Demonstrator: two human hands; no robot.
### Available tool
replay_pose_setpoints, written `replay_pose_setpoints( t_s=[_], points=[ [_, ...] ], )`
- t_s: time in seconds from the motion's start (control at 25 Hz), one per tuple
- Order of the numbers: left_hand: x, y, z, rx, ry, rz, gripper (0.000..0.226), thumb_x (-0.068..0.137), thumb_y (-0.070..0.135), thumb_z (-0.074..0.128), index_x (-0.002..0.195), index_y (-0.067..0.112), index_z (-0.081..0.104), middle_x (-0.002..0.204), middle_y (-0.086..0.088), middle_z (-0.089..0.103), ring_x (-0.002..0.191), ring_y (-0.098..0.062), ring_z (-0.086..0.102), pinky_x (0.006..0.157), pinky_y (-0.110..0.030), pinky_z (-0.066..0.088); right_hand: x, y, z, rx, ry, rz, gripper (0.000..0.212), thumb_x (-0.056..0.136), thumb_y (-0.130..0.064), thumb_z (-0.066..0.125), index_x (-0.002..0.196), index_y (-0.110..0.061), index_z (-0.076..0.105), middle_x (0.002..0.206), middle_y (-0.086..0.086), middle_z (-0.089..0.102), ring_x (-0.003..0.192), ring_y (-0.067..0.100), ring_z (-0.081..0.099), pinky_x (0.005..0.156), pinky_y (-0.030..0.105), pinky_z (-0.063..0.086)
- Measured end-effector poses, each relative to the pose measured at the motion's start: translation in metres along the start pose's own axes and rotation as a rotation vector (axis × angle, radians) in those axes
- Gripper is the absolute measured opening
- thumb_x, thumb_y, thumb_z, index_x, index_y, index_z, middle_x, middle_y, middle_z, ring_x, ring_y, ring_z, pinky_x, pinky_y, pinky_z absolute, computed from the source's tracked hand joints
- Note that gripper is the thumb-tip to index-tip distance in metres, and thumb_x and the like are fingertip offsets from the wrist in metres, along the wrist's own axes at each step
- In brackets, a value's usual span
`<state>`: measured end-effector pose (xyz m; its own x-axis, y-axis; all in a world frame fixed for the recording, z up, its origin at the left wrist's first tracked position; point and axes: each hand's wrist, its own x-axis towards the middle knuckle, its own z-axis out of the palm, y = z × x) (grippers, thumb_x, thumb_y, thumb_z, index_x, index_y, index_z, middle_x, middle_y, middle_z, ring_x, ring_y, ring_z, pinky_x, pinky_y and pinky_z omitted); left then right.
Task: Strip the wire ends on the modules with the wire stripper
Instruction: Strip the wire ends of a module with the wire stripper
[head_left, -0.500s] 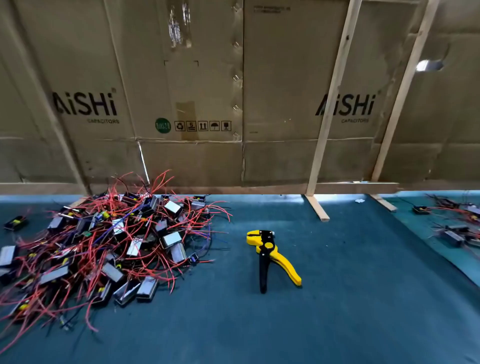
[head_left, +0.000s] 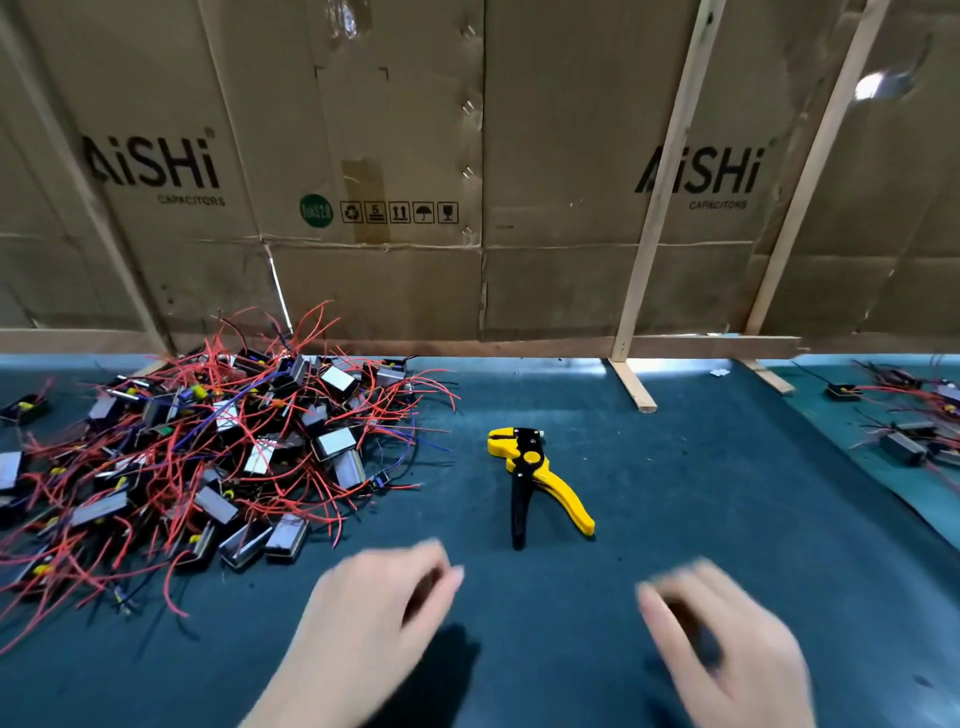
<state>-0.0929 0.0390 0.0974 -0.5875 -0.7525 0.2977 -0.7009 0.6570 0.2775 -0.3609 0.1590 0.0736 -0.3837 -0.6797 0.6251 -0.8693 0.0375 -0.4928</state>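
**Pick-up of the wire stripper: starting position**

Head view. The wire stripper (head_left: 535, 480) is seen lying flat on the blue surface (head_left: 727, 519), untouched, with its yellow and black handles spread and pointed toward the person. The left hand (head_left: 363, 623) and the right hand (head_left: 727, 649) are held low over the surface, near the handles but apart from them. Both are blurred; the fingers appear loosely curled and nothing is held.

The step in hand is judged to be the reach for the tool. The two handles should be enclosed together by one hand, so that the head faces away from the palm, while a module is drawn out by the other.

The pile of modules (head_left: 208, 467) lies to the left of the stripper, its red wires (head_left: 311, 499) heavily tangled; snagging is to be expected, so an outlying module should be chosen. More modules (head_left: 909, 441) lie at far right. A cardboard wall (head_left: 545, 182) braced by wooden battens (head_left: 660, 182) closes the rear.
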Motion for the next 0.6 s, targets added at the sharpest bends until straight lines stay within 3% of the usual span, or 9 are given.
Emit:
replay_pose_setpoints(
  t_s=[0.04, 0.16, 0.24, 0.32, 0.4, 0.6],
  points=[
    [0.019, 0.005, 0.004, 0.037, 0.08, 0.024, 0.036, 0.092, 0.061, 0.037, 0.083, 0.029, 0.051, 0.072, 0.012, 0.063, 0.072, -0.014, 0.06, 0.061, -0.03, 0.045, 0.013, -0.017, 0.006, 0.008, -0.044, 0.018, 0.047, 0.085, -0.079, 0.034, 0.086, -0.038, 0.057, 0.088, -0.018, 0.055, 0.083, 0.005, 0.053, 0.065, 0.019, 0.043],
    [0.078, 0.006, 0.026, 0.246, 0.007, 0.023, 0.036, 0.099, 0.052, 0.037, 0.087, 0.023, 0.055, 0.087, 0.0, 0.069, 0.089, -0.026, 0.063, 0.068, -0.033, 0.042, 0.067, -0.043, 0.06, -0.354, -0.318, 0.075, 0.084, 0.068, -0.092, 0.027, 0.114, -0.028, 0.055, 0.113, -0.009, 0.052, 0.109, 0.017, 0.047, 0.083, 0.03, 0.043],
    [0.091, -0.002, 0.048, 0.317, 0.006, 0.079, 0.036, 0.102, 0.044, 0.034, 0.089, 0.02, 0.057, 0.091, -0.004, 0.07, 0.091, -0.03, 0.064, 0.067, -0.034, 0.04, 0.08, -0.044, 0.092, -0.525, -0.426, 0.113, 0.095, 0.063, -0.096, 0.029, 0.116, -0.02, 0.052, 0.116, -0.001, 0.05, 0.112, 0.023, 0.045, 0.088, 0.035, 0.039],
    [0.086, -0.011, 0.058, 0.234, 0.041, 0.162, 0.032, 0.098, 0.035, 0.049, 0.076, 0.014, 0.059, 0.072, -0.007, 0.069, 0.072, -0.033, 0.066, 0.057, -0.035, 0.045, 0.073, -0.035, 0.111, -0.512, -0.385, 0.141, 0.097, 0.059, -0.098, 0.03, 0.113, -0.02, 0.052, 0.112, -0.001, 0.05, 0.11, 0.023, 0.045, 0.087, 0.036, 0.037],
    [0.081, -0.02, 0.066, 0.154, 0.2, 0.178, 0.034, 0.087, 0.028, 0.062, 0.057, 0.014, 0.052, 0.048, -0.005, 0.057, 0.047, -0.032, 0.058, 0.041, -0.031, 0.042, 0.067, -0.031, 0.119, -0.491, -0.354, 0.173, 0.095, 0.056, -0.096, 0.035, 0.111, -0.02, 0.051, 0.11, -0.002, 0.05, 0.11, 0.023, 0.046, 0.086, 0.036, 0.035],
    [0.084, -0.02, 0.066, 0.158, 0.32, 0.15, 0.03, 0.081, 0.026, 0.063, 0.056, 0.015, 0.049, 0.046, -0.001, 0.054, 0.044, -0.028, 0.056, 0.041, -0.025, 0.034, 0.073, -0.031, 0.117, -0.408, -0.407, 0.218, 0.066, 0.068, -0.067, 0.06, 0.11, -0.017, 0.053, 0.105, -0.001, 0.043, 0.11, 0.023, 0.043, 0.084, 0.033, 0.039]
  ],
)
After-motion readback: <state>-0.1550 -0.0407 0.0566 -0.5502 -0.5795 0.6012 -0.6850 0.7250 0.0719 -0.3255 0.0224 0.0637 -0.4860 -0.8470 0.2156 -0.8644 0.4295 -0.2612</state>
